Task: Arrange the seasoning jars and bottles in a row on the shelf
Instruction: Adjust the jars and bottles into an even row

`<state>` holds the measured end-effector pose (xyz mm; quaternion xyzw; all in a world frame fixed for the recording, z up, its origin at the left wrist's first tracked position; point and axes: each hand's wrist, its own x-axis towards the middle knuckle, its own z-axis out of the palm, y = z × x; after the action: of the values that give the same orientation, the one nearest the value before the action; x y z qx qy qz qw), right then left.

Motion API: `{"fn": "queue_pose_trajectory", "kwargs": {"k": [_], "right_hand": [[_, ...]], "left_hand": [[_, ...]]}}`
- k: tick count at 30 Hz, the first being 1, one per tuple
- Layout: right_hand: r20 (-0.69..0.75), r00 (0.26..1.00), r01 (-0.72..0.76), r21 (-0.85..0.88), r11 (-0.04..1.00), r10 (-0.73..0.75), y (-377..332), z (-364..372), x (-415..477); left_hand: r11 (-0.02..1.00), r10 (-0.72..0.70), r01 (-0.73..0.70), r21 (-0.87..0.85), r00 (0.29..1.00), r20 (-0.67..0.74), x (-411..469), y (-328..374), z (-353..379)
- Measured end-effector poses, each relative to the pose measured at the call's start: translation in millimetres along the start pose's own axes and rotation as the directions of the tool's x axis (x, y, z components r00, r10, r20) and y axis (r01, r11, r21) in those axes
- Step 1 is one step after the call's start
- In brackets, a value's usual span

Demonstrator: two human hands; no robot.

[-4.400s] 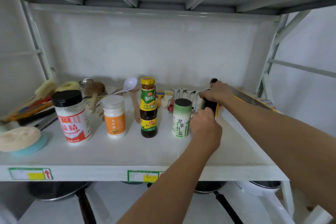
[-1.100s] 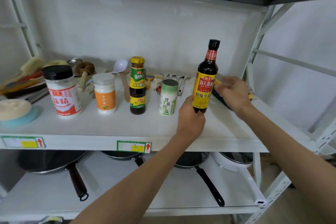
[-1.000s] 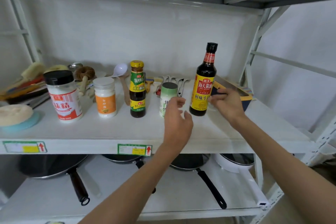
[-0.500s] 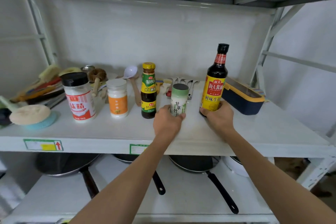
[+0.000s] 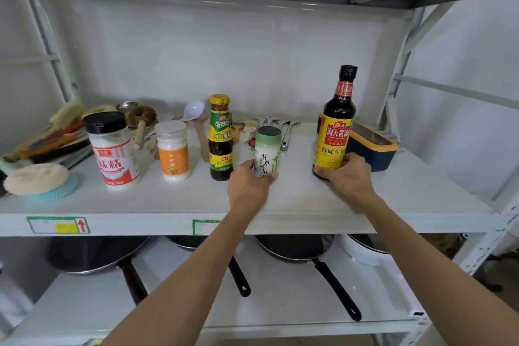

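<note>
Left hand [image 5: 247, 187] gripping salt shaker [image 5: 267, 150], right hand [image 5: 348, 177] clasping soy sauce bottle [image 5: 335, 126] base

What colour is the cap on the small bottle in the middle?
Yellow, on the small dark sauce bottle; the head view shows it.

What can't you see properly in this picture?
All in the head view:
- Green-capped jar: its base is hidden by the left hand.
- Soy sauce bottle: its base is hidden by the right hand.
- Pans: cut off by the shelf.
</note>
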<state>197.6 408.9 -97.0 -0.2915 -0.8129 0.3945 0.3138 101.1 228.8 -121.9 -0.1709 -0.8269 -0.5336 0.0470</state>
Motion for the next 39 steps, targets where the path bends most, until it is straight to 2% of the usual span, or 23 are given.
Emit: {"fn": "queue_pose_trajectory", "kwargs": {"k": [10, 16, 19, 21, 23, 25, 27, 29, 32, 34, 39], "right_hand": [[-0.069, 0.996, -0.068, -0.064, 0.996, 0.063, 22, -39, 2], [-0.02, 0.995, -0.103, -0.163, 0.981, 0.102, 23, -36, -5], [-0.181, 0.975, -0.156, -0.14, 0.978, 0.129, 11, -24, -20], [-0.234, 0.97, -0.081, -0.081, 0.993, 0.059, -3, -16, -30], [-0.158, 0.987, -0.011, -0.032, 0.999, 0.005, -14, -4, -38], [-0.006, 1.0, 0.012, 0.031, 0.999, -0.011, -24, 10, -42], [0.142, 0.99, 0.005, 0.035, 0.999, -0.01, -32, 28, -45], [0.217, 0.976, 0.003, 0.021, 1.0, -0.008, -35, 48, -46], [0.216, 0.976, 0.018, 0.04, 0.999, -0.026, -40, 73, -45], [0.21, 0.977, 0.021, 0.052, 0.998, -0.031, -45, 84, -41], [0.174, 0.981, 0.079, 0.055, 0.995, -0.088, -55, 101, -34]], "left_hand": [[1.0, 0.002, -0.002, 0.012, 1.0, -0.003, 1, -1, 1], [1.0, 0.004, -0.004, 0.007, 1.0, 0.005, 1, -1, 2], [1.0, 0.009, -0.009, 0.004, 1.0, 0.016, 0, -2, -1], [1.0, 0.011, -0.012, 0.014, 1.0, 0.03, -2, 0, -7], [1.0, 0.0, -0.001, 0.019, 0.999, 0.048, -6, 2, -15], [0.999, 0.014, -0.016, 0.03, 0.999, 0.05, -12, -1, -24], [0.999, 0.044, -0.043, 0.03, 0.999, -0.018, -18, -7, -37], [0.999, 0.05, -0.052, -0.008, 0.991, -0.127, -20, -12, -52], [0.998, 0.031, -0.043, -0.041, 0.969, -0.245, -14, -17, -70], [0.999, 0.017, -0.024, -0.022, 0.964, -0.267, -7, -23, -75], [0.991, -0.112, 0.121, 0.056, 0.983, -0.149, 13, -36, -74]]}}
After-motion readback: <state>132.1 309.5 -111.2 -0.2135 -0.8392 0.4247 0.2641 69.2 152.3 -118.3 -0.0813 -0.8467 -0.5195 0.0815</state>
